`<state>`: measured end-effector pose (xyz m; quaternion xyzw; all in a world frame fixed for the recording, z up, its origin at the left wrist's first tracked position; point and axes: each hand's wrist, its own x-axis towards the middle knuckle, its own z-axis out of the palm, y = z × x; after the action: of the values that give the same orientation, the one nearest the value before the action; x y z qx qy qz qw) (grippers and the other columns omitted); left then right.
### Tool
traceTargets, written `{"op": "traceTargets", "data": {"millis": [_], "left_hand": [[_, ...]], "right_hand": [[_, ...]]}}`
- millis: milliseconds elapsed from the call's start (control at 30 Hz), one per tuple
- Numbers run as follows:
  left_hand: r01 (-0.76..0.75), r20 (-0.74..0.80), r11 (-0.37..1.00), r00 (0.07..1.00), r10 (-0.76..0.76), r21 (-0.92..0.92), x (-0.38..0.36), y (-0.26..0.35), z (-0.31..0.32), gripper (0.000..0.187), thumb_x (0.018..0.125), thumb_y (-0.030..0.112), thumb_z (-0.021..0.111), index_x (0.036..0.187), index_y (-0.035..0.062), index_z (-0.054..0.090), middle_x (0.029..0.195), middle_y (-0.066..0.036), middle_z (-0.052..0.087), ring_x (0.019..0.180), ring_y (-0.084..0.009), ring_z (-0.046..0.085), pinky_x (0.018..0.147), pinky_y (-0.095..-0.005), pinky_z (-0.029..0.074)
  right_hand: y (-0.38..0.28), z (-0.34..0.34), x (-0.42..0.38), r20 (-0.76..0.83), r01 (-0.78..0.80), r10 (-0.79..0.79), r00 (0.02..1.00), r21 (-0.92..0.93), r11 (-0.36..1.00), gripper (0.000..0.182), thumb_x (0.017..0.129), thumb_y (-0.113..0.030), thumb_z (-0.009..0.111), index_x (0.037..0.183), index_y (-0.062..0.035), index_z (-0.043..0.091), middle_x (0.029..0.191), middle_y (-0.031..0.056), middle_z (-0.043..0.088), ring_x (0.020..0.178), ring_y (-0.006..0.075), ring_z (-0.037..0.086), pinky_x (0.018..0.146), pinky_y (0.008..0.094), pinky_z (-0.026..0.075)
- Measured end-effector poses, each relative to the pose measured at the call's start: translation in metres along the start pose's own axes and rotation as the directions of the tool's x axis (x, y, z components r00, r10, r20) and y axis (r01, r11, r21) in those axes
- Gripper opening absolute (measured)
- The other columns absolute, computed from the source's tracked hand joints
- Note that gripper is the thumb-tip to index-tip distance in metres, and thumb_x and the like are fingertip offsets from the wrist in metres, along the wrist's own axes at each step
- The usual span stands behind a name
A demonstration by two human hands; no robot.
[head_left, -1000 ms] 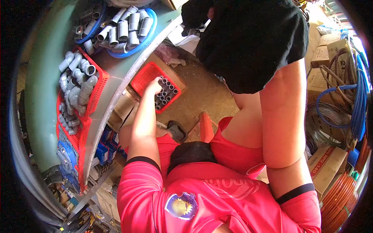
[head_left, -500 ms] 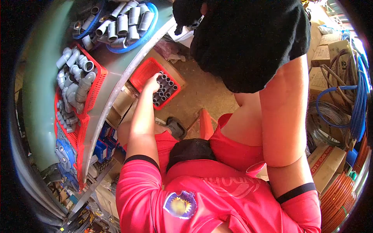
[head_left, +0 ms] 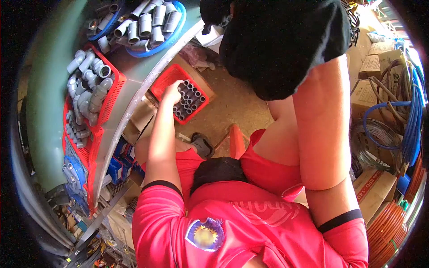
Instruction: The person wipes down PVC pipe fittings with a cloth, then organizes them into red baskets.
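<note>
My left hand [head_left: 171, 93] reaches down into a red plastic basket [head_left: 161, 80] on the floor. Its fingers look curled, beside the upper-left end of the rows, and what they hold, if anything, is hidden. Several short grey pipe fittings [head_left: 188, 101] stand on end there, their open mouths facing up. On the other side my right arm [head_left: 325, 129] is bent forward and up. A large black cloth [head_left: 286, 49], close to the camera, covers that arm's far end. It hides my right hand and its fingers.
Left, a counter [head_left: 129, 85] carries a red basket of grey elbow fittings [head_left: 91, 85] and a blue-rimmed tray of grey couplings [head_left: 145, 26]. Cardboard boxes [head_left: 374, 187], blue tubing [head_left: 413, 111] and orange coils [head_left: 388, 232] crowd the right. An orange-red object [head_left: 236, 140] stands between my legs.
My left hand has shifted slightly left within the basket, uncovering more of the fitting mouths. The right forearm and black cloth have moved a little left and up. The view has tilted slightly.
</note>
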<state>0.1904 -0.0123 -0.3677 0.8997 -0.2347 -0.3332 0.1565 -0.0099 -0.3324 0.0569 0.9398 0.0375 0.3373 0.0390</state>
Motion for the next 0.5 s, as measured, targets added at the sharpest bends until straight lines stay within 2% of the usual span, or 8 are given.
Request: {"op": "traceTargets", "data": {"millis": [67,100,233,300,367,400,433,500], "left_hand": [[0.011,-0.062,1.000,0.998,-0.011,0.012,-0.019,0.012,-0.024,0.053,0.092,0.000,0.052,0.138,0.0251,0.056,0.123,-0.021,0.067,0.113,-0.0338,0.066,0.095,-0.0446,0.052],[-0.063,-0.130,0.998,0.990,0.059,-0.023,-0.035,0.021,-0.035,0.045,0.094,0.002,0.053,0.135,0.0212,0.058,0.118,-0.017,0.070,0.109,-0.0283,0.068,0.093,-0.0411,0.054],[-0.245,-0.031,0.916,0.968,0.248,-0.318,-0.113,0.060,-0.091,0.034,0.095,0.003,0.058,0.127,0.0117,0.063,0.111,-0.007,0.071,0.105,-0.0165,0.066,0.089,-0.0341,0.053],[-0.288,0.012,0.868,0.947,0.320,-0.405,-0.173,0.098,-0.131,0.027,0.095,0.003,0.060,0.121,0.0063,0.065,0.109,-0.006,0.071,0.104,-0.0139,0.065,0.090,-0.0319,0.053],[-0.266,0.020,0.876,0.954,0.299,-0.403,-0.228,0.110,-0.168,0.022,0.096,0.005,0.062,0.117,0.0027,0.067,0.110,-0.007,0.071,0.102,-0.0149,0.066,0.091,-0.0314,0.052],[-0.219,0.025,0.895,0.969,0.248,-0.388,-0.252,0.112,-0.183,0.020,0.096,0.006,0.062,0.115,0.0014,0.067,0.109,-0.007,0.071,0.101,-0.0153,0.066,0.092,-0.0313,0.052],[-0.301,-0.083,0.761,0.947,0.312,-0.575,-0.269,0.115,-0.192,0.018,0.097,0.008,0.063,0.112,0.0004,0.068,0.106,-0.006,0.072,0.099,-0.0145,0.067,0.092,-0.0311,0.052],[-0.373,-0.351,0.806,0.910,0.220,-0.461,-0.301,0.111,-0.215,0.017,0.097,0.008,0.063,0.111,0.0008,0.069,0.100,-0.005,0.072,0.094,-0.0129,0.066,0.086,-0.0300,0.052]], "right_hand": [[-0.001,0.002,0.005,-0.008,0.002,-0.002,1.000,0.025,1.000,0.035,0.077,-0.018,0.074,0.110,-0.0075,0.069,0.095,0.0174,0.071,0.087,0.0382,0.068,0.080,0.0442,0.054],[-0.005,0.004,0.008,-0.015,-0.001,0.002,1.000,0.044,0.999,0.036,0.077,-0.018,0.074,0.110,-0.0074,0.069,0.095,0.0174,0.071,0.087,0.0383,0.068,0.080,0.0443,0.054],[-0.024,0.008,0.024,-0.049,-0.014,0.025,0.998,0.219,0.976,0.036,0.077,-0.017,0.074,0.112,-0.0073,0.069,0.096,0.0176,0.071,0.088,0.0386,0.069,0.081,0.0444,0.055],[-0.043,0.005,0.030,-0.028,-0.035,0.053,0.998,0.441,0.897,0.037,0.078,-0.017,0.074,0.113,-0.0072,0.069,0.097,0.0177,0.071,0.088,0.0388,0.069,0.081,0.0445,0.055],[-0.067,0.007,0.028,0.194,-0.141,0.019,0.981,0.643,0.752,0.037,0.078,-0.016,0.074,0.113,-0.0072,0.070,0.097,0.0178,0.071,0.088,0.0389,0.069,0.081,0.0446,0.055],[-0.077,0.010,0.029,0.438,-0.269,-0.064,0.896,0.653,0.708,0.032,0.080,-0.017,0.074,0.109,-0.0043,0.071,0.095,0.0206,0.071,0.089,0.0395,0.069,0.081,0.0447,0.055],[-0.082,0.018,0.025,0.412,-0.258,-0.046,0.910,0.648,0.716,0.030,0.081,-0.019,0.074,0.107,-0.0049,0.072,0.093,0.0216,0.071,0.089,0.0398,0.069,0.081,0.0456,0.056],[-0.085,0.025,0.021,0.340,-0.274,0.046,0.939,0.664,0.696,0.031,0.083,-0.023,0.073,0.108,-0.0055,0.072,0.091,0.0229,0.071,0.089,0.0407,0.070,0.080,0.0476,0.056]]}}
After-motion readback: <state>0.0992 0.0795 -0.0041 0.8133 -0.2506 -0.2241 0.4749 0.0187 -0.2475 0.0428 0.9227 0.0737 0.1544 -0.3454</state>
